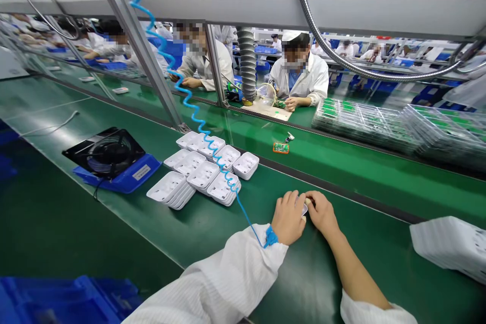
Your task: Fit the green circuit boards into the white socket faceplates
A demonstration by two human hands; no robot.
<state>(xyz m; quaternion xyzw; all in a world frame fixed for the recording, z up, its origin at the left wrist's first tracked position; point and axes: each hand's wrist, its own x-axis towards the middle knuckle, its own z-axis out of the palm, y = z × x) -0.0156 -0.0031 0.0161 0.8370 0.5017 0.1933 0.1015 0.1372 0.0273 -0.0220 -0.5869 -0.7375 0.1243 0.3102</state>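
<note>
My left hand (289,218), with a blue wrist strap (271,237) at the cuff, is curled over a small white plastic casing (305,209) and covers most of it. My right hand (322,211) meets it from the right, fingers bent and pressed to the casing's edge. A pale yellowish tip shows by the right fingertips; I cannot tell what it is. Both hands rest low over the green bench. To the left of them stand several stacks of white casings (205,174). A blue coiled cord (203,129) runs down to the wrist strap.
On the left, a black fan (110,152) sits on a blue bin (142,172). More white casings (450,245) are stacked at right. A green circuit board (281,147) lies on the belt (341,157). Clear trays (379,121) and a co-worker (299,73) are beyond. A metal rail (243,5) crosses overhead.
</note>
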